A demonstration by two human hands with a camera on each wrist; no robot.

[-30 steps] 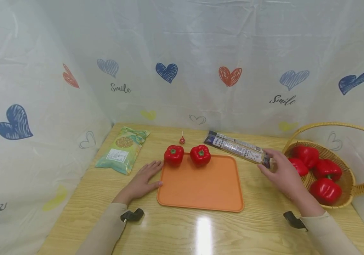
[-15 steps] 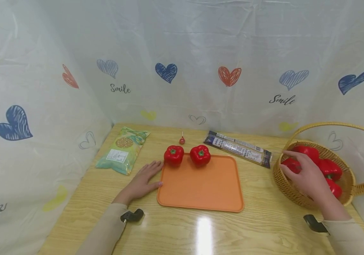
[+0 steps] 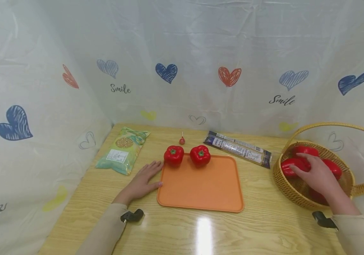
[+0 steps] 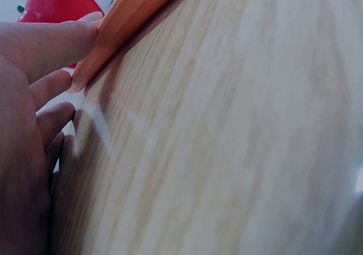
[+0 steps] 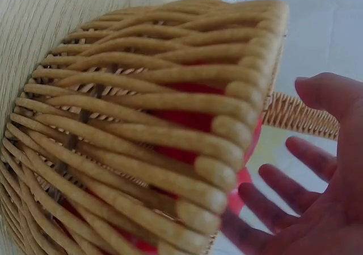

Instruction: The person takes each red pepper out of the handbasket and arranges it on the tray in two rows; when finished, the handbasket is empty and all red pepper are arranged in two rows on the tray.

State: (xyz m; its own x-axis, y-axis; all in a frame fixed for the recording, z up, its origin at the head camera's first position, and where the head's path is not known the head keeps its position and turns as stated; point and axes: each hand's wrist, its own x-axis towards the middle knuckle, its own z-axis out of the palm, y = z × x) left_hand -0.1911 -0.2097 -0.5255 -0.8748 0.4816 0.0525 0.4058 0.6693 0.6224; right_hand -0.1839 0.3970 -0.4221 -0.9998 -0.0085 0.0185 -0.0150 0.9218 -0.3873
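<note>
The right hand (image 3: 320, 176), fingers parted, is hanging over the peppers (image 3: 288, 168) in the basket (image 3: 280, 182); whether touching, I cannot tell. Picking one seems the step, next needing a curled grip. The left hand (image 3: 140, 181), relaxed, is touching the tray (image 3: 201, 187).

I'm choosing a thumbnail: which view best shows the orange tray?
The head view: the orange tray shows almost whole, two red peppers covering part of its far edge. The left wrist view catches only its edge; the right wrist view, none.
</note>
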